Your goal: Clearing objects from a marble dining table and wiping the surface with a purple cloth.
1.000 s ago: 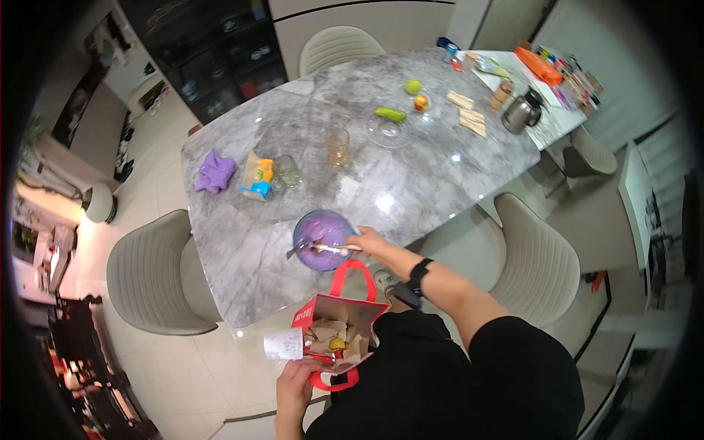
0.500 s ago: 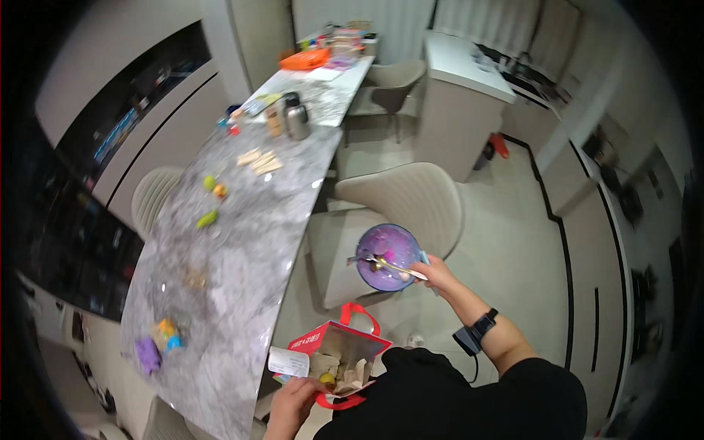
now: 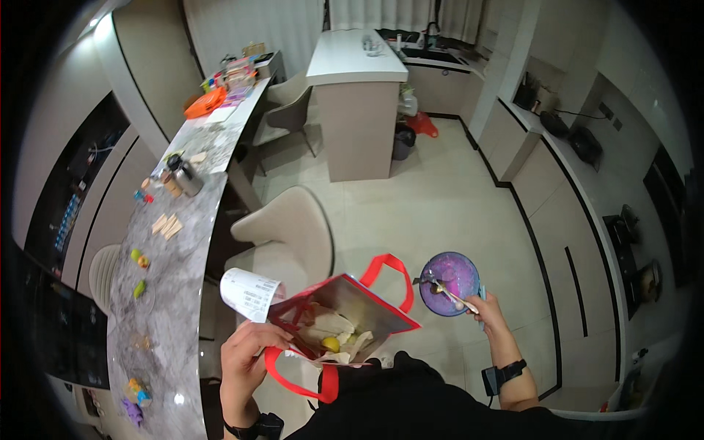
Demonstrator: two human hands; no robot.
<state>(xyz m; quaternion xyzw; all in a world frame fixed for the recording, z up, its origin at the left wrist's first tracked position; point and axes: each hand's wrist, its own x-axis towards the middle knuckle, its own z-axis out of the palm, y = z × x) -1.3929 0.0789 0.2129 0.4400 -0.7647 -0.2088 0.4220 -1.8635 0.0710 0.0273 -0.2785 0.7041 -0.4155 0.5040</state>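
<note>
My left hand (image 3: 253, 350) is closed on the rim of a red shopping bag (image 3: 400, 319), which hangs open in front of my body with both handle loops loose. Inside lie crumpled brownish papers (image 3: 326, 320) and a small yellow round thing (image 3: 331, 344). A printed paper slip (image 3: 251, 293) sticks up beside the left hand. Out to the right, my right hand (image 3: 490, 311) grips a blue-purple bowl (image 3: 460, 273) by its side handle. A metal spoon (image 3: 456, 299) lies across the bowl, its handle end at the right fingers. Pinkish-purple residue coats the bowl's inside.
On the left runs a marble table (image 3: 172, 282) with a steel flask (image 3: 185, 176), wooden sticks (image 3: 167, 226), green toy pieces (image 3: 139, 290) and a purple toy (image 3: 133, 412). A chair (image 3: 301, 227) stands ahead, a white-topped island (image 3: 356, 62) beyond it, a black bin (image 3: 402, 141) beside that.
My view has turned right and moved off from the table. The bag is lifted higher and nearer, still in my left hand; the bowl stays in my right hand, farther right.
</note>
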